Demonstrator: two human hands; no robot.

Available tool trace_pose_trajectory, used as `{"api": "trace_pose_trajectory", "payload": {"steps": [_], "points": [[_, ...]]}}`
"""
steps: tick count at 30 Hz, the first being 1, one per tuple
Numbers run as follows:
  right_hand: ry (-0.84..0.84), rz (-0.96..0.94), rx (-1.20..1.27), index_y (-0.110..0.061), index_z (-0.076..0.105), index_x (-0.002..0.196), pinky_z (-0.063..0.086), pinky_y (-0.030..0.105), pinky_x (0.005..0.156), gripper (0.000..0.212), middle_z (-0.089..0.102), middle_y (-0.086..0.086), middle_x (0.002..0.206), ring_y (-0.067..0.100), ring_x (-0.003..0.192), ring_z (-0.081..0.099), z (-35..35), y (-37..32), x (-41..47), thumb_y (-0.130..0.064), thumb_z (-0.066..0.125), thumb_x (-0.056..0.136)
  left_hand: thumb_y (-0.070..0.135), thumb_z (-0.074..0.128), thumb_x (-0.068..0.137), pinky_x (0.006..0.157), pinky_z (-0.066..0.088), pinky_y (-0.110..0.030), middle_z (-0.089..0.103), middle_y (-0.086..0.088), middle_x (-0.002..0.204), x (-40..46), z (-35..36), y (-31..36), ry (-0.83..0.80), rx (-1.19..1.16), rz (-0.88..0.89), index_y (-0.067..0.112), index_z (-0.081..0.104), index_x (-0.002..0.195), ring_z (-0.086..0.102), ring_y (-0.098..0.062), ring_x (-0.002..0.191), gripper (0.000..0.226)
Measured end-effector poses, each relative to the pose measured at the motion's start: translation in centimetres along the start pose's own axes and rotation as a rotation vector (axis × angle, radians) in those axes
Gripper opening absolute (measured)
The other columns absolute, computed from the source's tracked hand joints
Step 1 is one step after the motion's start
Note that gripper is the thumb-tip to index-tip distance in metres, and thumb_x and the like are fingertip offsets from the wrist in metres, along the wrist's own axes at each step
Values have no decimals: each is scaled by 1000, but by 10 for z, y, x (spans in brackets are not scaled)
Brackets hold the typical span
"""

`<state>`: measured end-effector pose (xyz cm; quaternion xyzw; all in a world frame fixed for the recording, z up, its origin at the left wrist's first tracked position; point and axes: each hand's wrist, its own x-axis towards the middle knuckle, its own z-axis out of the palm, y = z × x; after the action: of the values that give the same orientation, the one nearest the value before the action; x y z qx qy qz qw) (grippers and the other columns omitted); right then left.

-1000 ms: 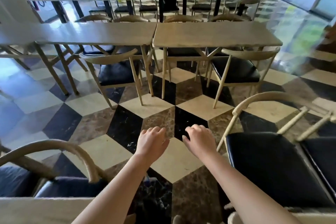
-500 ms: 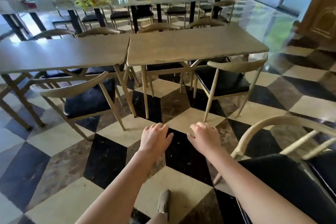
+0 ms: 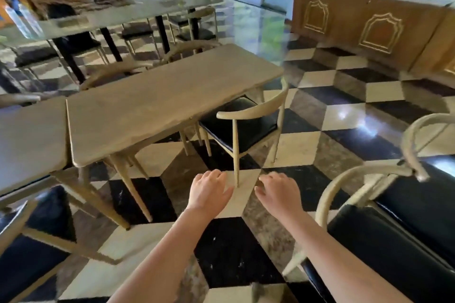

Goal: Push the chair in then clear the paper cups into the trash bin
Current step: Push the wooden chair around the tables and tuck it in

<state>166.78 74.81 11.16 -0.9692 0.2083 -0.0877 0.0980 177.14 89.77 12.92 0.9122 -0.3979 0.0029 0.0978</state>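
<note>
Checkered floor tiles (image 3: 231,251) in black, cream and brown marble fill the room, running off toward glass doors at the back. Both hands hang palm down over that floor, holding nothing. On the left hand (image 3: 208,192) the fingers (image 3: 216,176) are loosely curled and a little apart; on the right hand (image 3: 279,193) the fingers (image 3: 264,190) are likewise slack and slightly spread. The two hands are near each other without touching.

Just beyond the hands stands the chair (image 3: 246,123), a pale wooden frame with a curved backrest and a black seat. It is only partly tucked under the wooden bench (image 3: 157,101): most of its seat and all of its backrest stick out past the bench's right end, and its nearest leg comes down between the two hands.

Left of that bench a second bench (image 3: 27,140) butts against it, both tops bare. Two more black-seated chairs (image 3: 384,226) sit right of the hands, and one (image 3: 29,236) is low on the left. Behind the wooden bench a long glossy table (image 3: 118,15) carries blurred items I cannot identify. Paper cups and a trash bin cannot be made out anywhere; no container shows clearly.
</note>
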Motion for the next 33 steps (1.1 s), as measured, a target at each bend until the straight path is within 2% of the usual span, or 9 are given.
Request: {"api": "trace_pose_trajectory", "payload": {"steps": [3,8,12,15,19,25,27,30,33], "points": [[28,78,-29,-14,65,104,41,33,73,32,66,4,98,22,90,58,8,25,36,-38,48,91,37,44,91,92,37,-34,61,0,113,51,11,6,-33,-17,79,18,53,122,53,-18,107,38],[43,204,-47,-20,58,115,41,30,81,35,65,1,106,18,98,57,24,70,107,-40,40,93,42,41,93,101,34,-34,56,3,126,148,28,16,-65,7,140,23,47,130,48,-16,119,42],[73,281,-37,-19,61,111,43,30,76,33,67,0,102,19,93,59,25,102,162,-38,44,92,43,42,93,101,35,-34,58,3,124,223,28,26,-104,14,223,23,47,131,49,-16,117,43],[74,319,-43,-15,66,100,45,33,66,27,68,4,88,24,82,61,21,125,194,-35,53,87,42,42,93,94,38,-33,60,3,115,274,34,38,-112,14,309,22,51,125,52,-17,110,39],[42,465,-82,-13,69,85,45,32,53,20,66,6,70,26,64,61,21,162,209,-30,69,75,40,42,92,90,38,-33,61,1,111,322,53,68,-166,-5,500,19,52,123,53,-19,106,39],[14,803,-63,-12,70,89,52,38,58,24,68,6,76,26,70,63,24,223,199,-31,71,74,43,37,94,94,38,-34,57,0,122,384,92,142,-303,23,822,20,44,131,51,-20,111,44],[42,946,-73,-12,71,87,52,37,57,25,67,6,75,26,67,63,23,242,195,-29,76,69,42,37,94,92,38,-33,56,0,124,404,102,171,-338,15,951,20,43,132,50,-20,112,44],[80,1149,-76,-15,70,92,52,36,60,25,68,5,80,24,71,65,18,258,185,-30,73,72,40,38,94,93,37,-32,56,0,124,426,115,212,-390,-29,1155,20,45,130,50,-20,111,41],[120,1345,-123,-14,70,84,49,33,43,22,66,5,66,24,52,61,10,261,176,-26,77,67,40,38,95,93,37,-31,56,2,123,442,120,248,-427,-54,1366,22,45,130,50,-17,111,40]]}}
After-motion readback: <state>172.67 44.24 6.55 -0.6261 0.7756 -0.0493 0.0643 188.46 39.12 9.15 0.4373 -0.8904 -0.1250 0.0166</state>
